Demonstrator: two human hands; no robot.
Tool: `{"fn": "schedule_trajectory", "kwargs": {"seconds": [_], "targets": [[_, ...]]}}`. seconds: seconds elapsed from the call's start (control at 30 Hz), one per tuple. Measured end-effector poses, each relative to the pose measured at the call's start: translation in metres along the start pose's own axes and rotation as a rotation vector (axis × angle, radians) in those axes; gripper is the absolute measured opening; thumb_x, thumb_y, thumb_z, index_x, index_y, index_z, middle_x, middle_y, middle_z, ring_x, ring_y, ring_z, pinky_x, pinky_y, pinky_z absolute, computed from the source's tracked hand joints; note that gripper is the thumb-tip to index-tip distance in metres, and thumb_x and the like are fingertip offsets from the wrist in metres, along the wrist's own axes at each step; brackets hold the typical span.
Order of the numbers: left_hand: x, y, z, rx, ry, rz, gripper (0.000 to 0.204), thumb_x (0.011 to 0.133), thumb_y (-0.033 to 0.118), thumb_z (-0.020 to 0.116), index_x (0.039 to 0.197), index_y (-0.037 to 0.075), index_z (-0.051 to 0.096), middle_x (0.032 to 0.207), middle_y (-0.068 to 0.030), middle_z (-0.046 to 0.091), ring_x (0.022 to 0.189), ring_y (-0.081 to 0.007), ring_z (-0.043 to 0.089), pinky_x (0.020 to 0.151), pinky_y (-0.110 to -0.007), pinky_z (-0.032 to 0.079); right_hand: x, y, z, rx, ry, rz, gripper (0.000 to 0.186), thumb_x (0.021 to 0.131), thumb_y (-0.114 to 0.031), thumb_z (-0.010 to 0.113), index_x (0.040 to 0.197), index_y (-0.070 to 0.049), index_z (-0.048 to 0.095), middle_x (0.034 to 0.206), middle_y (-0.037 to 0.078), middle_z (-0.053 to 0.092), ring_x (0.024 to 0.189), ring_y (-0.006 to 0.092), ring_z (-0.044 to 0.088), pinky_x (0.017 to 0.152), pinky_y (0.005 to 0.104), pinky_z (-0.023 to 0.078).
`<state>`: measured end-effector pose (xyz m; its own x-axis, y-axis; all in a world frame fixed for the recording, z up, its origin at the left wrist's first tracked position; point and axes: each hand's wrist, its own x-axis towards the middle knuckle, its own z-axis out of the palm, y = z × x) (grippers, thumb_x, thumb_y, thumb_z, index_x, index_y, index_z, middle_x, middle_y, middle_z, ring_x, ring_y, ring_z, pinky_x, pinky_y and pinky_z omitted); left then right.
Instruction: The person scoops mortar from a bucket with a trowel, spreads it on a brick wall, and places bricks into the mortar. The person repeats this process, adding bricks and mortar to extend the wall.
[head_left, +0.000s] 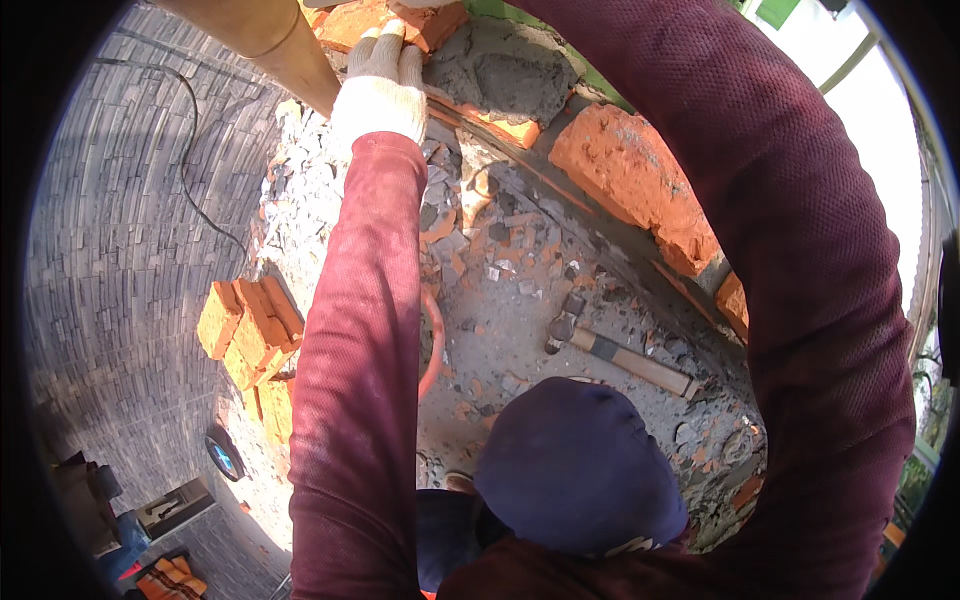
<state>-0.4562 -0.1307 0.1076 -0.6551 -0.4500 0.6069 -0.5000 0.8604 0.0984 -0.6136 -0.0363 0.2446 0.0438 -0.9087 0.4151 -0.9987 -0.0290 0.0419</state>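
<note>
My left hand, in a white knit glove on a maroon sleeve, reaches to the top of the view. Its fingers lie over the edge of a red brick on the top course. A tan post runs just left of the glove. Right of the glove is a bed of grey mortar. My right arm in the same maroon sleeve arcs around the right side, and its hand is cut off beyond the top edge. A dark blue cap sits low in the middle.
A large red brick lies on the curved wall course at the right. A hammer with a wooden handle rests on the rubble-strewn slab. Stacked bricks sit at the left edge, a black cable crosses paving below.
</note>
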Motion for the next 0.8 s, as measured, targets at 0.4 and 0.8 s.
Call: {"fn": "schedule_trajectory", "kwargs": {"seconds": [0.4, 0.8], "targets": [[0.002, 0.001, 0.002, -0.081, 0.038, -0.015, 0.044, 0.101, 0.027, 0.053, 0.138, 0.006, 0.062, 0.122, -0.0206, 0.066, 0.120, -0.0387, 0.059, 0.103, -0.046, 0.047, 0.028, 0.001, 0.003, -0.018, 0.225, 0.058, 0.023, 0.086, -0.018, 0.065, 0.098, -0.006, 0.081, 0.099, 0.022, 0.076, 0.093, 0.0382, 0.074, 0.082, 0.0458, 0.058], [0.002, 0.005, 0.002, -0.026, 0.024, -0.036, 0.039, 0.103, 0.028, 0.055, 0.139, 0.013, 0.061, 0.135, -0.0175, 0.061, 0.121, -0.0379, 0.061, 0.102, -0.046, 0.050, 0.024, -0.003, 0.028, 0.118, 0.149, 0.087, 0.026, 0.088, -0.024, 0.064, 0.098, -0.005, 0.080, 0.095, 0.022, 0.076, 0.091, 0.0379, 0.074, 0.084, 0.0467, 0.058]]}}
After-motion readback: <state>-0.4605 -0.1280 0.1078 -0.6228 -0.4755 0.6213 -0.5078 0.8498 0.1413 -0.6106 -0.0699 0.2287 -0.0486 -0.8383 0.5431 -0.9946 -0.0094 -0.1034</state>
